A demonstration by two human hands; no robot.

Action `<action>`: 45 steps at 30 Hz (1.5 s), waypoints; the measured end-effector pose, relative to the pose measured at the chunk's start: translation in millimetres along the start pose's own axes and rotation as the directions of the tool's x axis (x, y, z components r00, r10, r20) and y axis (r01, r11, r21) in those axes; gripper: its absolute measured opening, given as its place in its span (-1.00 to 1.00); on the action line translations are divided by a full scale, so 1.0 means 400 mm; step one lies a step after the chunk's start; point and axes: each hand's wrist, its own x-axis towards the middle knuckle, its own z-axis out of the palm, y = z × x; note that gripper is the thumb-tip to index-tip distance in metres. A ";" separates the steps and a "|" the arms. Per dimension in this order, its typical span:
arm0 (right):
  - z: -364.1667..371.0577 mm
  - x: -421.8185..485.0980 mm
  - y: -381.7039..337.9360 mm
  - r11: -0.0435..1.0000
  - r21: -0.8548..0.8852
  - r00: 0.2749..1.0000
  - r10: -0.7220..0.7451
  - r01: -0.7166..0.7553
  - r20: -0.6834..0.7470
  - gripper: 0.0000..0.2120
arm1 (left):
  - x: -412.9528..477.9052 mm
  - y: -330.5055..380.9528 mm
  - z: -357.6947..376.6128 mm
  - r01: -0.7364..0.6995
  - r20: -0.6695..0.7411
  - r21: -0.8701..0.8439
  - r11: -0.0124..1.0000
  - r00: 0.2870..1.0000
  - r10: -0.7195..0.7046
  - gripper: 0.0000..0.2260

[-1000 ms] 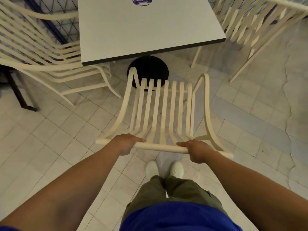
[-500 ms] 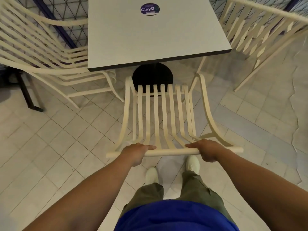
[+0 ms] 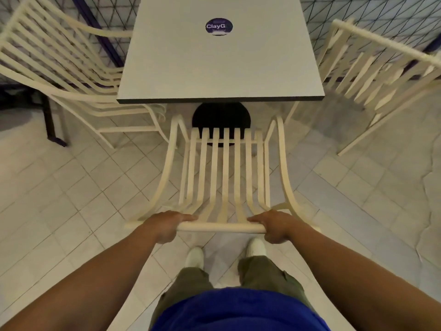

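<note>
A cream slatted chair [image 3: 224, 173] stands in front of me, its seat facing a square grey table [image 3: 219, 63]. My left hand [image 3: 167, 224] grips the chair's top rail on the left. My right hand [image 3: 274, 224] grips the same rail on the right. The chair's front edge lies just short of the table's near edge, over the black round table base [image 3: 220, 115].
A stack of matching cream chairs [image 3: 64, 68] stands to the table's left, and another cream chair [image 3: 377, 75] to its right. A round purple sticker [image 3: 218, 26] sits on the tabletop. A mesh fence runs behind. The floor is pale tile; my white shoes [image 3: 256, 247] stand behind the chair.
The chair has swung to face the table squarely and has moved closer to it. Both hands have kept their grip on the top rail, and I have stepped forward.
</note>
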 end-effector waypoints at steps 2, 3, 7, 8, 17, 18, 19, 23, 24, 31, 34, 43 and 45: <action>-0.003 -0.008 0.024 1.000 -0.013 1.000 -0.013 0.013 0.015 -0.27 | 0.001 -0.001 -0.004 -0.006 0.001 -0.013 1.000 1.000 0.006 -0.26; -0.002 -0.011 0.032 1.000 -0.010 1.000 -0.012 0.012 0.001 -0.26 | 0.000 0.002 -0.008 -0.008 -0.002 -0.011 1.000 1.000 0.008 -0.27; 0.016 -0.016 0.025 1.000 -0.024 0.998 -0.009 0.007 -0.059 -0.27 | -0.001 0.009 -0.007 0.006 0.017 -0.037 0.999 1.000 -0.006 -0.26; 0.021 -0.019 0.021 0.999 -0.040 0.997 -0.007 0.004 -0.081 -0.29 | 0.001 0.006 -0.006 0.007 0.024 -0.048 0.999 1.000 -0.006 -0.24; 0.030 -0.013 0.025 0.999 -0.047 0.990 -0.009 0.003 -0.140 -0.35 | 0.002 0.009 -0.009 -0.054 -0.009 0.019 0.998 0.999 0.054 -0.18; 0.025 -0.011 0.029 0.999 -0.042 0.992 -0.007 0.002 -0.126 -0.34 | 0.006 0.009 -0.011 -0.059 -0.006 0.020 0.998 0.998 0.059 -0.17; 0.020 -0.007 0.034 0.999 -0.036 0.993 -0.002 -0.003 -0.120 -0.34 | 0.011 0.011 -0.012 -0.062 -0.007 0.017 0.998 0.998 0.063 -0.17; -0.012 0.009 0.051 0.999 -0.039 0.989 0.012 -0.017 -0.144 -0.34 | 0.032 0.017 -0.036 -0.064 -0.033 0.020 0.998 0.997 0.064 -0.17; -0.021 0.015 0.052 0.999 -0.039 0.989 0.013 -0.019 -0.146 -0.34 | 0.038 0.015 -0.042 -0.059 -0.036 0.022 0.998 0.998 0.060 -0.18; -0.062 0.052 0.058 0.999 -0.035 0.990 -0.004 -0.001 -0.138 -0.32 | 0.073 0.001 -0.081 -0.034 -0.026 0.026 0.999 0.999 0.034 -0.17; -0.087 0.066 0.053 0.999 -0.054 0.990 -0.013 0.005 -0.140 -0.32 | 0.085 -0.012 -0.104 -0.040 -0.038 0.026 0.999 0.998 0.041 -0.18; -0.136 0.111 0.037 0.998 -0.064 0.990 -0.026 0.016 -0.142 -0.34 | 0.110 -0.044 -0.153 -0.033 -0.038 0.016 0.999 0.999 0.033 -0.19; -0.147 0.115 0.037 0.998 -0.066 0.990 -0.024 0.015 -0.141 -0.34 | 0.113 -0.046 -0.164 -0.023 -0.043 0.020 1.000 0.999 0.024 -0.19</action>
